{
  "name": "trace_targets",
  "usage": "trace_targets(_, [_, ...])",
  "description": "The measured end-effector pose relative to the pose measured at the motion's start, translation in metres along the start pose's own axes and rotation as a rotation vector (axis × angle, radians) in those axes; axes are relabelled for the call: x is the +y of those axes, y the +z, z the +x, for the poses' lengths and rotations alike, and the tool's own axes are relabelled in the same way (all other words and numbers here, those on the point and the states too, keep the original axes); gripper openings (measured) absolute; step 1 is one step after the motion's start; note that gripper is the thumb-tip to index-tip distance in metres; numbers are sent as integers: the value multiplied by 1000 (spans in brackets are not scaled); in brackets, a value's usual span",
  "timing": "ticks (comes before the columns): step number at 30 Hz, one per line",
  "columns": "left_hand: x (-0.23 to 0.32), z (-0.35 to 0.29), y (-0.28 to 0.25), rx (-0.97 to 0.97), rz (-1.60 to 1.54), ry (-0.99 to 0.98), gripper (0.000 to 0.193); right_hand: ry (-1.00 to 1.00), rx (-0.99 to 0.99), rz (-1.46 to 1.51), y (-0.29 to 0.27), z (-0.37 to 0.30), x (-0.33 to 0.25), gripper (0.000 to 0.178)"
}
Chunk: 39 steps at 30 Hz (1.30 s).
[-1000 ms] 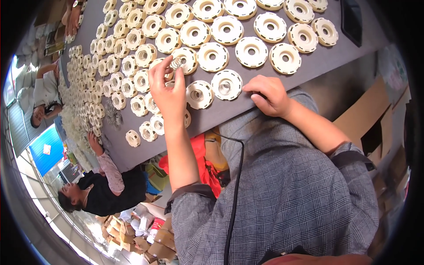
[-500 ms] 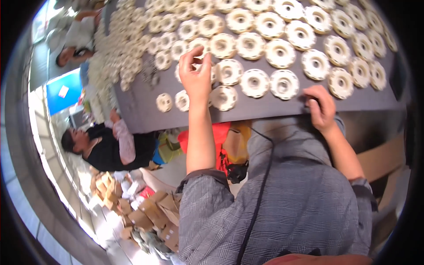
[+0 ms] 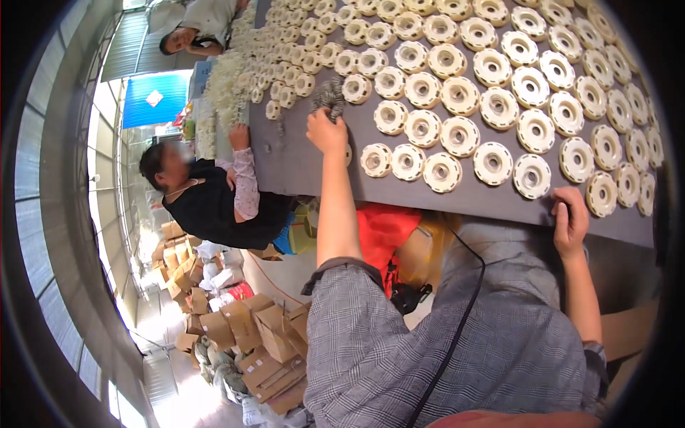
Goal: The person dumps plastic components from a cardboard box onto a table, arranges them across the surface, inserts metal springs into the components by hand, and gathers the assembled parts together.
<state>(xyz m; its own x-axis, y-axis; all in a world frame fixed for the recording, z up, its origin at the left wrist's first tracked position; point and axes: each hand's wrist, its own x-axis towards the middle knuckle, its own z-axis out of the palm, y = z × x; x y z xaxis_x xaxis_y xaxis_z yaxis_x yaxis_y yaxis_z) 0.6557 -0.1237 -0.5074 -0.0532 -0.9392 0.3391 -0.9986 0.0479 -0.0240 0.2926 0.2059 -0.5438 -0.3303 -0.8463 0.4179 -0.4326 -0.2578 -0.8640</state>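
Observation:
My left hand [image 3: 327, 133] reaches over the table to a small heap of grey metal pieces [image 3: 329, 96], too small to name. Its fingers bend down into the near edge of the heap, and what lies between them is hidden. Cream-coloured plastic wheels with notched rims and round centre holes lie in rows to its right, the nearest wheel [image 3: 376, 160] close by. At the table's front edge my right hand [image 3: 571, 220] rests with fingers curled, just right of a large wheel [image 3: 531, 176]. Whether anything sits inside those curled fingers cannot be seen.
Smaller cream rings [image 3: 305, 85] crowd the far left of the grey table [image 3: 499, 202]. A person in black [image 3: 207, 207] stands at the left end, and another in white [image 3: 203, 21] is farther off. Cardboard boxes [image 3: 271, 335] are piled on the floor at lower left.
My left hand has gone from above the wheels to the heap of metal pieces, its fingers now lowered. The view has shifted, so the table appears moved; my right hand stays by the front edge.

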Motion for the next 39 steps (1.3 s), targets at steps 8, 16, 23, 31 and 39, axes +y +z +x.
trace_targets(8, [23,-20,-35,159,-725,-128,27,56,-4,94,1,1,-4,18])
trace_targets(16, [166,-131,-118,-253,-1311,455,31,333,112,486,10,-6,-13,26])
trace_targets(23, [228,-216,-121,-426,-1299,792,42,479,-65,606,6,-4,-30,27])
trace_targets(31, [227,-230,-116,-500,-1311,628,34,455,-73,621,6,-1,-29,26])
trace_targets(39, [233,-234,-100,-574,-1225,504,33,516,-171,737,6,8,-14,25])
